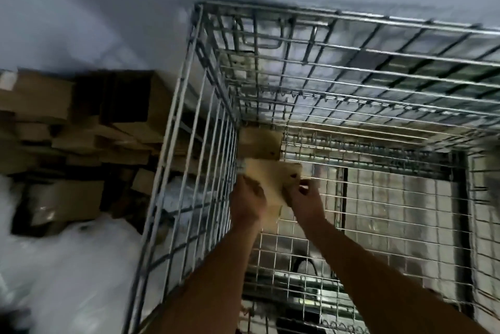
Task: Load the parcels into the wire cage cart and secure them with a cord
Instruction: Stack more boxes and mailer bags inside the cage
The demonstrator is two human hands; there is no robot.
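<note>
Both my arms reach down into the wire cage cart (pixel 173 160), seen from above. Between them is a small brown cardboard parcel (pixel 270 182), low by the cart's left wall. My left hand (pixel 247 199) grips its left edge and my right hand (pixel 303 198) pinches its right edge. A second brown parcel (pixel 259 142) lies on the cart floor in the far left corner, just beyond the held one. The picture is blurred by motion. No cord shows.
Outside the cart's left wall lies a pile of brown cardboard boxes (pixel 81 128) on the floor. White plastic wrap or bags (pixel 67 266) fill the lower left. The cart's mesh floor (pixel 392 212) stretches bare to the right. A pale wall stands behind.
</note>
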